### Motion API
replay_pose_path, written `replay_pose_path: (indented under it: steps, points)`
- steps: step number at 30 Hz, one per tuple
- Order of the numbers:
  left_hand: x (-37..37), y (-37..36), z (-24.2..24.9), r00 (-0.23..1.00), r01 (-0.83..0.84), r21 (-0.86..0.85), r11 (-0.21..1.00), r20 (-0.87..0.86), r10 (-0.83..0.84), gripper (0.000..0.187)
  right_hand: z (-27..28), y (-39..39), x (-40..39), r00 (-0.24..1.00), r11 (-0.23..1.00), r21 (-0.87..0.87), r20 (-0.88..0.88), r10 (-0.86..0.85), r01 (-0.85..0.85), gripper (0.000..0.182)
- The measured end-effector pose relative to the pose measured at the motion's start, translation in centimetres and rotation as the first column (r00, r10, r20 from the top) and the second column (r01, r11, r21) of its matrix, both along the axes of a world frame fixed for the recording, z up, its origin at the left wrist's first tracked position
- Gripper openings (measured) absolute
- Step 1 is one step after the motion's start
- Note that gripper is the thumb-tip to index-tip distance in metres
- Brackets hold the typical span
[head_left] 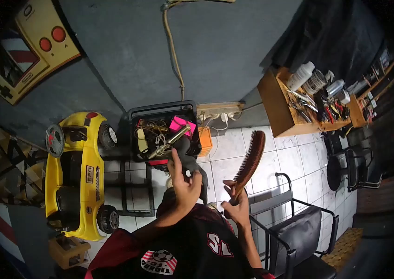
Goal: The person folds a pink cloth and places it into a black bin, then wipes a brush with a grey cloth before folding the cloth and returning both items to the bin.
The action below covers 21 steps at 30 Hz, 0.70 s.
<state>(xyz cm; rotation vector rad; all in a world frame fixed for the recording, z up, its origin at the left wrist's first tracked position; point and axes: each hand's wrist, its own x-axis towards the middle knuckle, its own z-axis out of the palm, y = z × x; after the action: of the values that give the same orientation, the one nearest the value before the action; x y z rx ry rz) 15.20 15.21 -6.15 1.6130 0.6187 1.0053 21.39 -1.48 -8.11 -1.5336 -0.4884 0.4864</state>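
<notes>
My right hand [238,208] is closed around the handle of a curved wooden brush [253,163]. The brush points up and slightly right, with its dark bristles facing left. To the left of it, my left hand [186,187] is raised with the index finger stretched upward and the thumb apart; I see nothing held in it. Just beyond that hand is a dark grey object [189,162] whose kind I cannot make out, next to a black tray cart [134,113]. Cables, a pink item [181,124] and a metallic hair clipper [178,134] lie in the cart.
On the left stands a yellow toy car [83,204] beside a black metal frame [149,190]. A black chair [297,232] is close on my right. Beyond it, a wooden shelf [276,109] carries bottles and tools. Power sockets [225,117] sit low on the wall.
</notes>
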Motion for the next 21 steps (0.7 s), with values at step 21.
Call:
replay_pose_path:
  steps: [21]
  points:
    - [-2.2, 12.2, -13.5, 0.744, 0.657, 0.400, 0.639, -0.481, -0.464, 0.020, -1.0, 3.4, 3.5, 0.879, 0.634, -0.712, 0.465, 0.103, 0.302, 0.012]
